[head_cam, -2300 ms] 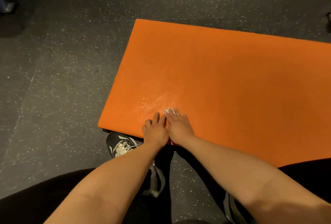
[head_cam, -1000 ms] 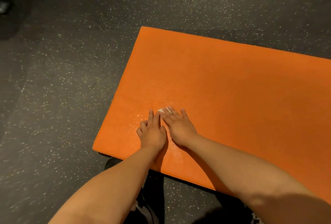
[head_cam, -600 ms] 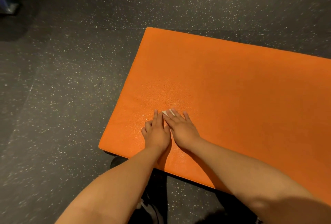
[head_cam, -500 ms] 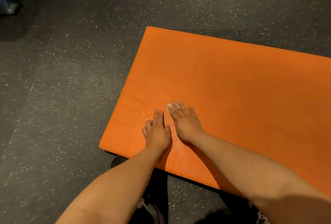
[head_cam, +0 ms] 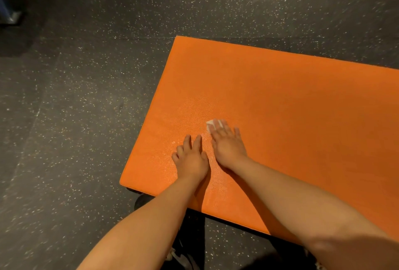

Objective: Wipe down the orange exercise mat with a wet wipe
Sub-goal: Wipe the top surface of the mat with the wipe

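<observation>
Flooring (head_cam: 75,107), dark and speckled, carries the orange exercise mat (head_cam: 302,107), which lies flat and runs out of view on the right. Both hands are on the mat near its left end, not far from its near edge. The left hand (head_cam: 191,158) rests palm down with its fingers straight and slightly spread, holding nothing. The right hand (head_cam: 226,145) lies just beside it, also palm down, its straight fingers pressing the white wet wipe (head_cam: 210,123) flat against the mat. Only a small corner of the wipe shows past the fingertips; the rest is hidden under the hand.

Compared with half a second ago, the right hand and the wipe have slid a little farther from the person and slightly to the right, so the right fingertips now reach well past those of the left hand. The left hand has stayed about where it was. A narrow strip of orange now shows between the two hands, which lay side by side and touching a moment before that. A faint damp sheen (head_cam: 172,143) glistens on the mat by the left hand's fingers. The dark toe of a shoe (head_cam: 140,201) shows just at the mat's near edge, less of it in view than two seconds ago.
</observation>
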Available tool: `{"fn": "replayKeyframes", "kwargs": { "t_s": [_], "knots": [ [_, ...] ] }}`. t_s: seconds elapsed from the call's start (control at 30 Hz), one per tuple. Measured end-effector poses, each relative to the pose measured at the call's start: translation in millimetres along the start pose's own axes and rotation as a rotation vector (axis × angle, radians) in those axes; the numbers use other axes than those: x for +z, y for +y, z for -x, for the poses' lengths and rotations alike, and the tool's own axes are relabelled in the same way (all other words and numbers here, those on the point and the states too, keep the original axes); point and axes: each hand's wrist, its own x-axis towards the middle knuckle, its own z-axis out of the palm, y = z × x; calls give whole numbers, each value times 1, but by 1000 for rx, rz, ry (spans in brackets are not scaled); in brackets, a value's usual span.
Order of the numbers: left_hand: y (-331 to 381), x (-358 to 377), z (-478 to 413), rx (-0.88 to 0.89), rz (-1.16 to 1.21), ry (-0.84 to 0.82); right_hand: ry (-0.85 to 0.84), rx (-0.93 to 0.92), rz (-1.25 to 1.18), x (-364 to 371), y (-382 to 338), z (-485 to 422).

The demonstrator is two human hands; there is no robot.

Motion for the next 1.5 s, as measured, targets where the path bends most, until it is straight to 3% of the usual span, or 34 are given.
{"fn": "replayKeyframes", "kwargs": {
  "t_s": [0.1, 0.27, 0.47, 0.67, 0.87, 1.07, 1.13, 1.27, 1.4, 1.5],
  "knots": [
    [3, 0, -3, 4, -8, 17, 26, 66, -35, 0, -7, 0],
    [7, 4, -13, 20, 117, 85, -35, -212, 1, 1, 2, 6],
    [20, 5, -28, 66, 32, -6, 98, 212, -82, -18, 26, -27],
    [28, 1, -41, 46, 83, 73, 25, -118, -38, -10, 13, -15],
    [36, 1, -53, 55, 60, -13, 128, 269, -90, -26, 38, -43],
    [38, 6, -52, 21, 89, -12, -11, -72, -72, -22, 17, -28],
    [39, 4, -52, 23, 77, -15, 5, -56, -9, -26, 28, -34],
    [40, -2, -53, 29, 55, -36, 39, 223, -67, -34, 30, -41],
    [36, -2, -55, 29, 72, -48, -39, 60, -153, -27, 3, -33],
    [32, -3, -55, 56, 73, -37, 0, -4, -33, -24, 19, -31]
  ]
}}
